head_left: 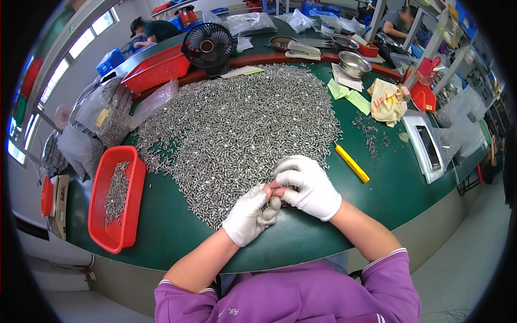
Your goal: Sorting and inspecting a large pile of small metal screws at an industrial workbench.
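Note:
A wide heap of small silvery metal pins (242,124) covers much of the green table (371,210). Over its near edge, my left hand (249,214) and my right hand (306,188) meet with fingertips together. Both wear white gloves, and bare fingertips poke out of them. The fingers of each are curled and pinched. Whatever lies between them is too small and covered to make out, though it may be one of the metal pieces.
At left stands a red basket (137,207) with some pins, beside a scale (58,207) and bagged parts (110,118). A yellow cutter-like tool (352,163) lies right of the heap. Farther back are a black fan (208,47), a red tray (156,69), a steel bowl (354,64) and two people.

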Demonstrator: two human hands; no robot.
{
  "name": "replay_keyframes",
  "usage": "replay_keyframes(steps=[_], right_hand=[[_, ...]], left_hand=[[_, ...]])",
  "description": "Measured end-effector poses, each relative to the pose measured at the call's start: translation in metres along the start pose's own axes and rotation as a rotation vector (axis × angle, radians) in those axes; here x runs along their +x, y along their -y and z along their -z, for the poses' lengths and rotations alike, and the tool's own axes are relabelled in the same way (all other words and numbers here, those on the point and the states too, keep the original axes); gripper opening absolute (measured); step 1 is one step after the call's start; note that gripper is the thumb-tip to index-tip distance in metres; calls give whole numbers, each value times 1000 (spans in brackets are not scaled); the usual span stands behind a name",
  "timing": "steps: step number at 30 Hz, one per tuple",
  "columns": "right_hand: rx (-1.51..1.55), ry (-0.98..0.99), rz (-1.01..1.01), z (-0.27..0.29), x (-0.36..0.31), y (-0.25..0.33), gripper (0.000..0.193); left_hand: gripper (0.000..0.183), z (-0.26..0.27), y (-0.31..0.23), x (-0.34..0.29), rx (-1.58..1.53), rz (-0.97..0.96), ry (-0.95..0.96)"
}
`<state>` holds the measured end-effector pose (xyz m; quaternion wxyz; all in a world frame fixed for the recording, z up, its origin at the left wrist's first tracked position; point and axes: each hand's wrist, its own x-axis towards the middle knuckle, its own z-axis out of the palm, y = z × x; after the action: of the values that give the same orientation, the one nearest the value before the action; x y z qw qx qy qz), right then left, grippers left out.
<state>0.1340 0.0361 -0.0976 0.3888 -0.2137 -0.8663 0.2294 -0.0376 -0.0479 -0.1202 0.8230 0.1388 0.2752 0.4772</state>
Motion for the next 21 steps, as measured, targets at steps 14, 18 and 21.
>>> replay_keyframes(steps=[14, 18, 21], right_hand=[[24, 3, 92, 2, 1, -2, 14], [43, -17, 104, 4, 2, -1, 14], [-2, -11, 162, 5, 3, 1, 14]], left_hand=[[22, -3, 1, 1, 68, -18, 25], [22, -5, 0, 1, 97, -23, 11], [22, -3, 0, 0, 96, -35, 23]])
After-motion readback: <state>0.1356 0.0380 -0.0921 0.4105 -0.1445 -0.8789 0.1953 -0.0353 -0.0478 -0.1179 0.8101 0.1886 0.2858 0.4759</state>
